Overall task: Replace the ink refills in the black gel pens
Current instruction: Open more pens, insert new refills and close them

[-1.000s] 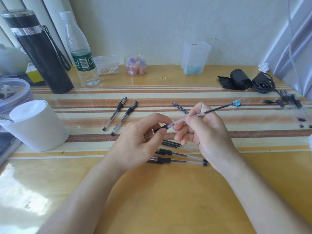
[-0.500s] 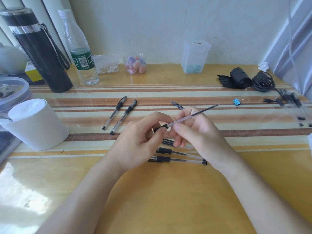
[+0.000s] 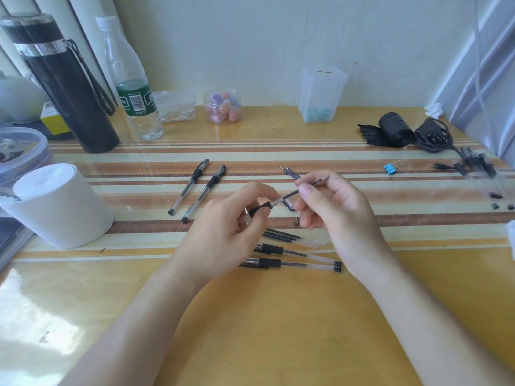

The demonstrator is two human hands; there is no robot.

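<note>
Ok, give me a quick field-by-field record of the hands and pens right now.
left hand: grips barrel by its black grip
right hand: pinches refill with thumb and fingers
refill: one end inside barrel, the rest sticking out up and right
near pens: two, lying on table by the hands, next to loose refills
far pens: two, capped, left of the hands
step: refill not yet fully in

Pale wall (image 3: 250, 37), glossy yellow table (image 3: 264, 330) with striped runner (image 3: 278, 154), daylight glare lower left
</note>
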